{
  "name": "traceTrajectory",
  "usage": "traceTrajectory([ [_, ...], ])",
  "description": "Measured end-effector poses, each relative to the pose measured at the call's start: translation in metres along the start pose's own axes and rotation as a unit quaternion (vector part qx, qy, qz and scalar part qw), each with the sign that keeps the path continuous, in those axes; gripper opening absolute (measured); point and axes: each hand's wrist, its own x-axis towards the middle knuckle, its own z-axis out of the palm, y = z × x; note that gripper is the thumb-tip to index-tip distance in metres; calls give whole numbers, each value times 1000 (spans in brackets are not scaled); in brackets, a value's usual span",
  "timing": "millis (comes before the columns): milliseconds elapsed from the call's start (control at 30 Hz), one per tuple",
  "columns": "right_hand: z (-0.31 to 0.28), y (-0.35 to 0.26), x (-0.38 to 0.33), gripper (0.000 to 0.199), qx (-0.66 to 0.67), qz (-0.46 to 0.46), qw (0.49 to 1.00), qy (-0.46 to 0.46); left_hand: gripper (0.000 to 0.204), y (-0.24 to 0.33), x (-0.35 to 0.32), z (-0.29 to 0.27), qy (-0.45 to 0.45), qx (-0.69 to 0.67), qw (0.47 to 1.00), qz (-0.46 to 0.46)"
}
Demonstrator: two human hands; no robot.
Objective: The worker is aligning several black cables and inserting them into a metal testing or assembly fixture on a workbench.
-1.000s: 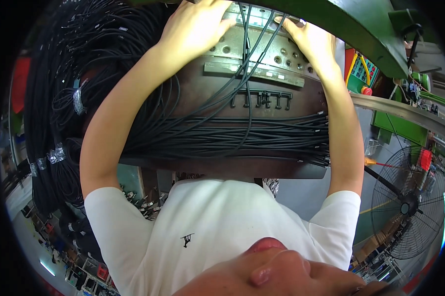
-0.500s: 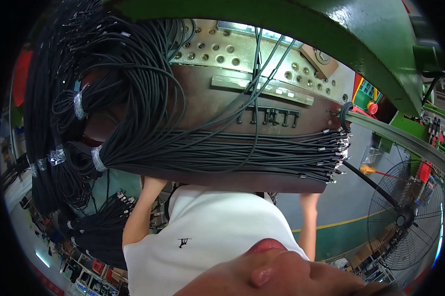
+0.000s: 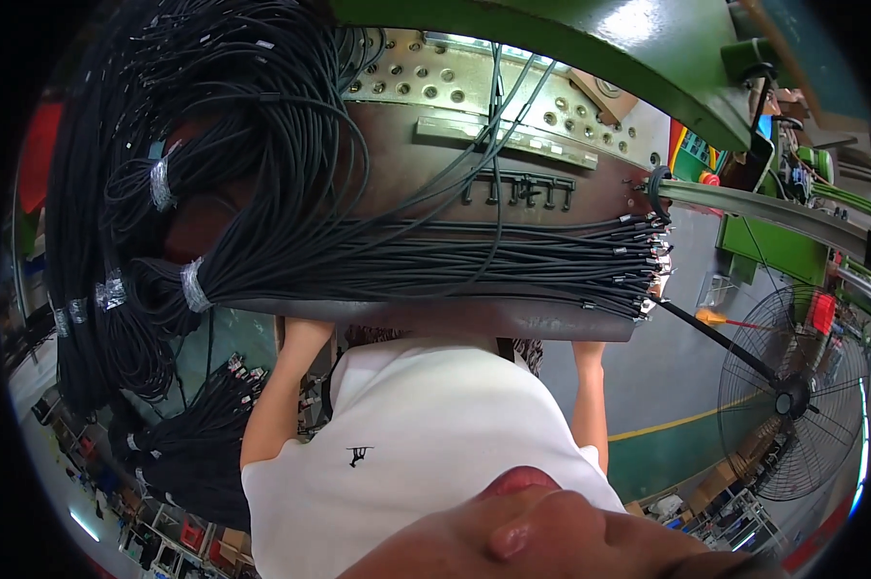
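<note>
A thick bundle of black cables (image 3: 474,265) lies across the brown worktable (image 3: 435,318), its metal-tipped ends (image 3: 648,261) fanned out at the right edge. Both my hands are out of sight below the table's near edge. Only my left forearm (image 3: 286,386) and my right forearm (image 3: 590,405) show, running down under the tabletop on either side of my white shirt (image 3: 406,454). A row of small black pieces (image 3: 517,190) stands on the table behind the bundle.
A perforated metal plate (image 3: 455,92) and a green machine frame (image 3: 590,39) rise at the table's far side. Taped coils of black cable (image 3: 165,193) hang at the left. A black floor fan (image 3: 802,396) stands at the right.
One second ago both hands were on the perforated plate at the far side. They have since pulled back and dropped below the table's near edge.
</note>
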Motion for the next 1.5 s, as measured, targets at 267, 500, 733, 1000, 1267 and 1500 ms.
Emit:
traceTrajectory([
  [267, -14, -32, 21, 19, -51, 15, 998, 36, 40, -10, -1, 3, 78, 55, 993, 75],
  [500, -112, -141, 91, 26, 7, 108, 886, -450, 37, 136, 9, -86, -383, -105, 911, 113],
  [733, -38, -172, 229, 14, -104, -353, 930, -6, 63, 264, 61, -36, 28, -117, 857, 501],
  [1000, -144, -106, 176, 15, -158, -168, 971, 68, 88, 160, 57, -94, 32, 136, 964, 225],
  [1267, -131, -137, 183, 28, -218, -107, 969, 38, 35, 133, 74, -116, 122, 84, 941, 304],
  [1500, 7, -156, 283, 28, -16, -370, 928, -35, 17, 132, 81, -124, 58, -103, 972, 205],
])
